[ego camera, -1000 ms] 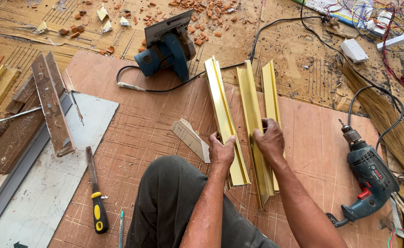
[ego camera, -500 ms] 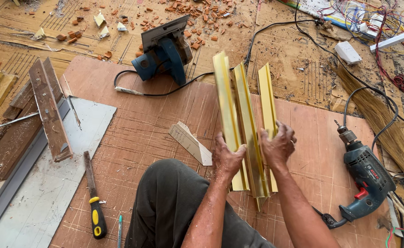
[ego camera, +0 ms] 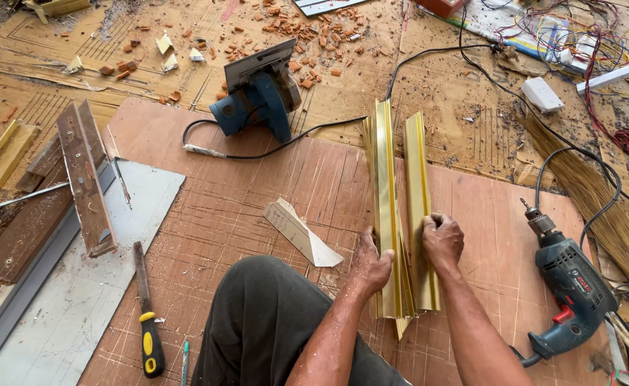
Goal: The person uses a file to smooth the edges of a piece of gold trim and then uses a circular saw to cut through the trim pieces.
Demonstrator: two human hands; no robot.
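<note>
Down on the plywood sheet [ego camera: 207, 214], both hands gather a bundle of shiny gold metal strips [ego camera: 393, 214], long and channel-shaped, stood on edge and pointing away from the person. The left hand [ego camera: 371, 268] presses its grip flat against the bundle's left side; the right hand [ego camera: 441, 239] has its grip clamped around the rightmost strip. A folded white cardboard piece [ego camera: 301, 232] lies just left. A blue circular saw [ego camera: 257, 96] sits beyond, a blue drill [ego camera: 570, 297] to the right, a yellow-handled screwdriver [ego camera: 146, 314] far left.
</note>
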